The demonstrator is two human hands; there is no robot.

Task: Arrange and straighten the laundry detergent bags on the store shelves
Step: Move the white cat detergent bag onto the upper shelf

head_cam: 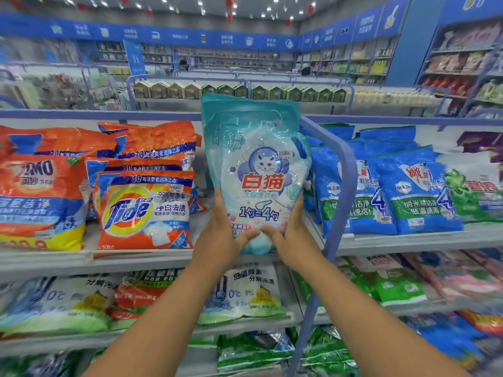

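Observation:
A stack of light teal detergent bags with a cat logo (pixel 257 164) stands upright at the front of the top shelf (pixel 141 255), in the gap between the orange bags and the blue divider. My left hand (pixel 223 227) grips the stack's lower left edge, thumb across the front. My right hand (pixel 292 232) grips its lower right edge, thumb also on the front. Both thumbs nearly meet at the bottom of the front bag.
Orange Tide bags (pixel 144 210) and an orange OMO bag (pixel 40 200) lie left of the stack. A blue metal divider (pixel 344 170) stands just right, with blue bags (pixel 413 191) beyond it. Lower shelves hold white, green and pink bags (pixel 245 292).

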